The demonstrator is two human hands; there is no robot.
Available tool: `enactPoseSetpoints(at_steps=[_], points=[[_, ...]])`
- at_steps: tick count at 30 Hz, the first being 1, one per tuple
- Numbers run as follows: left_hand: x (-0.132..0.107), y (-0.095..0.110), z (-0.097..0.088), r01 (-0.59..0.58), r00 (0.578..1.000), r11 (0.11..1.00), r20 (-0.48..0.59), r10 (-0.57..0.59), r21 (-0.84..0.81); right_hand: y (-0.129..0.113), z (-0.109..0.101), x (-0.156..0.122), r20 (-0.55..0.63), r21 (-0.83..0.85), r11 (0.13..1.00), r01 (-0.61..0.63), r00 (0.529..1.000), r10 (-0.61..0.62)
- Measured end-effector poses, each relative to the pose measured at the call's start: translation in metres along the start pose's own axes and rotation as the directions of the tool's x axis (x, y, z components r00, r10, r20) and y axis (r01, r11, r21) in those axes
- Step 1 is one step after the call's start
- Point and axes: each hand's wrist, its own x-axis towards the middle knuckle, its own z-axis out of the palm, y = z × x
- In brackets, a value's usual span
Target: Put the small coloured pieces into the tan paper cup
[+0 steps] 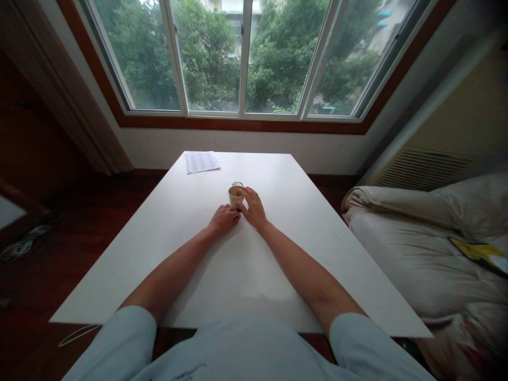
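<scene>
A small beige cup (235,197) stands upright on the white table (190,211), its open mouth facing up toward me. My right hand (254,208) curves round the cup's right side, thumb in front and fingers by the rim. Against the cup's lower front rests my left hand (224,218), its fingers drawn together and pointing right. A small dark spot shows where the two hands meet; whether it is a held thing I cannot make out. Just behind the cup lies a thin dark looped item (237,184), partly hidden by the cup.
Printed paper sheets (202,162) lie at the table's far left corner. Past the far edge is a wide window (242,119). To the right stands a pale cushioned sofa (397,248) with a yellow and black item (478,253) on it. White cables (24,243) lie on the floor at left.
</scene>
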Motion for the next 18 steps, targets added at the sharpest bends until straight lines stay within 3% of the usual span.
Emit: enactPoseSetpoints(at_steps=[6,11,14,18], points=[[0.000,-0.001,-0.001,0.005,1.000,1.000,-0.010,-0.005,-0.023,0.028,-0.001,-0.004,-0.202,0.057,0.972,-0.227,0.951,0.234],[0.000,-0.004,0.001,0.019,1.000,0.999,-0.023,-0.020,-0.049,0.056,0.008,-0.009,-0.253,0.124,0.908,-0.401,0.872,0.419],[0.000,-0.005,0.001,0.044,0.998,0.996,-0.048,-0.047,-0.072,0.063,0.012,-0.009,-0.250,0.135,0.883,-0.449,0.847,0.469],[0.000,-0.001,-0.002,0.072,0.990,0.992,-0.116,-0.085,-0.106,0.063,0.014,-0.010,-0.248,0.138,0.888,-0.440,0.852,0.461]])
